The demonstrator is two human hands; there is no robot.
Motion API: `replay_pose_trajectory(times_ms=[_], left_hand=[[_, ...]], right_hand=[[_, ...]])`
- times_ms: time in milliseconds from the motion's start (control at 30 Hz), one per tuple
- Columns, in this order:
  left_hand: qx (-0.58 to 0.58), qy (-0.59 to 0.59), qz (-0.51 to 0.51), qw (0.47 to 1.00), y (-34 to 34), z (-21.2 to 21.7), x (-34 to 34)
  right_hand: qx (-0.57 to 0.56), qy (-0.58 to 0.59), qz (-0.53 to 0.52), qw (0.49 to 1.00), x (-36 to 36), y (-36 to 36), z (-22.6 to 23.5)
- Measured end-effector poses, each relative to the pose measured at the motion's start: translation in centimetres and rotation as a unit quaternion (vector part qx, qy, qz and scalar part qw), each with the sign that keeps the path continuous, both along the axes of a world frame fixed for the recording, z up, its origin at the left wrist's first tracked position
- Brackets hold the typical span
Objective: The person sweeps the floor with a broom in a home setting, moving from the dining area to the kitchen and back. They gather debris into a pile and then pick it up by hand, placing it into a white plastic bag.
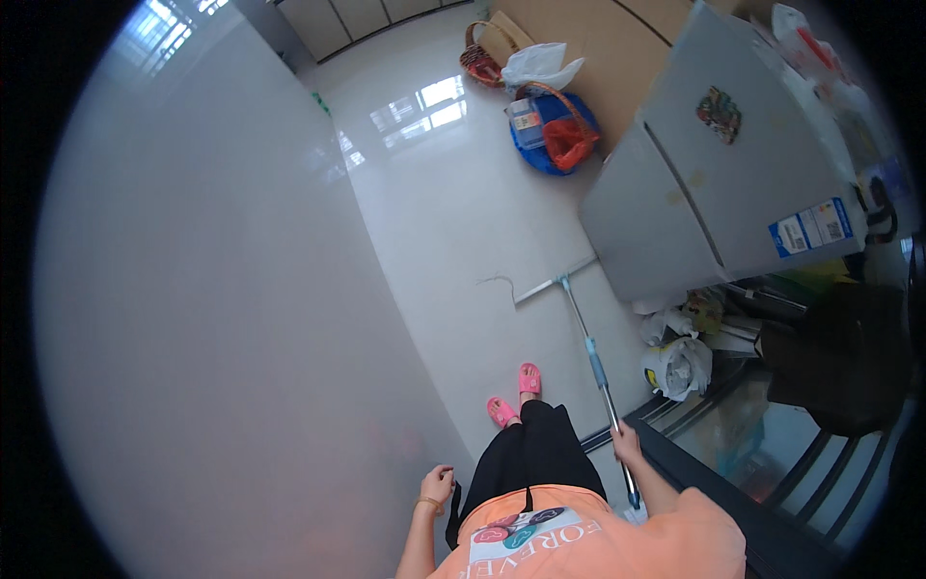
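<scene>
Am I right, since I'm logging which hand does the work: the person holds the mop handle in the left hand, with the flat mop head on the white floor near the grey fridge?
Not quite. The head view shows the right hand gripping the mop handle; the left hand hangs free beside the hip. The flat mop head does rest on the white floor near the grey fridge.

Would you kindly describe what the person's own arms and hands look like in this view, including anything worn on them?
Both hands are bare, with no gloves. The left hand has a thin gold-coloured bracelet around the wrist, and the forearm below it is uncovered. The right hand shows no ring, watch or band that can be made out. Both arms emerge from the short sleeves of an orange T-shirt.
</scene>
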State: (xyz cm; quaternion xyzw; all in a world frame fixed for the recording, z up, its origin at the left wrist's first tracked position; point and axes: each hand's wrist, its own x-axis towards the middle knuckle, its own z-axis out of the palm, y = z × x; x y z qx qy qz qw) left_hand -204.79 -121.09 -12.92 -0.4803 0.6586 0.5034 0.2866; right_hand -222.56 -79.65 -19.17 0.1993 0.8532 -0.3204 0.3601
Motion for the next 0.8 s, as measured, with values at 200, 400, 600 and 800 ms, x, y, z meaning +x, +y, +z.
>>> replay_pose_trajectory(times_ms=[200,400,600,800], left_hand=[[-0.028,0.013,-0.114,0.993,-0.4,0.6,-5.7],[-0.024,0.02,-0.164,0.986,-0.9,1.3,-10.1],[-0.031,-0.011,-0.252,0.967,-3.6,0.6,-12.9],[-0.055,-0.019,-0.331,0.942,-7.4,-0.3,-19.1]], right_hand=[[0.034,0.07,0.005,0.997,2.0,1.5,-3.0],[0.002,0.062,-0.048,0.997,-1.4,-0.4,-3.5],[0.021,0.006,-0.123,0.992,6.1,0.8,-1.2],[0.039,-0.047,-0.175,0.983,11.9,-2.3,1.6]])
